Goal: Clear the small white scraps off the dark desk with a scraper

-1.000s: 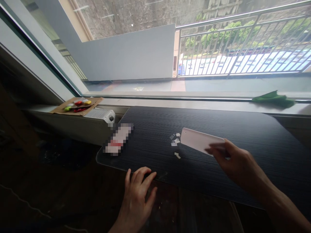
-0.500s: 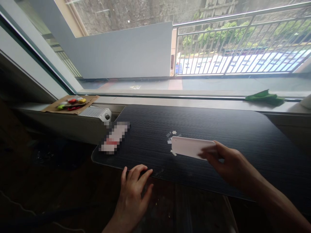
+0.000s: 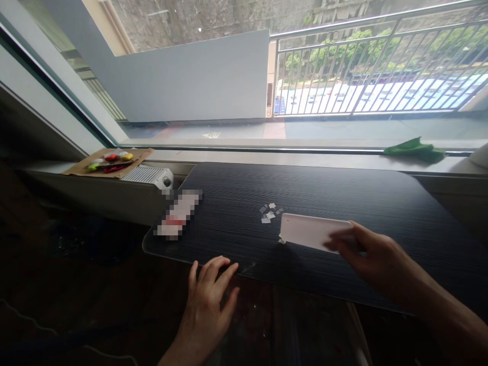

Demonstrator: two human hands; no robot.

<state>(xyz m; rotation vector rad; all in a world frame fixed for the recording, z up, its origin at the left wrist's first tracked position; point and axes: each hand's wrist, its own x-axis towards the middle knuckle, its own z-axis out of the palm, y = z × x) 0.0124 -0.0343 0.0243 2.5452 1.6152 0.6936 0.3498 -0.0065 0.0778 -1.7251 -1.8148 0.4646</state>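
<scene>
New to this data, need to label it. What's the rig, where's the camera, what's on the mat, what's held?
No machine here: a person works with bare hands, and the single camera sits on their head, looking forward and down. The right hand pinches a flat white plastic card, its far end low over the dark mat beside small pale scraps. The left hand lies open, fingertips at the mat's near edge. Also there: a pixelated-out item, a cardboard sheet with coloured pieces, a white ribbed device and a green cloth on the sill.
</scene>
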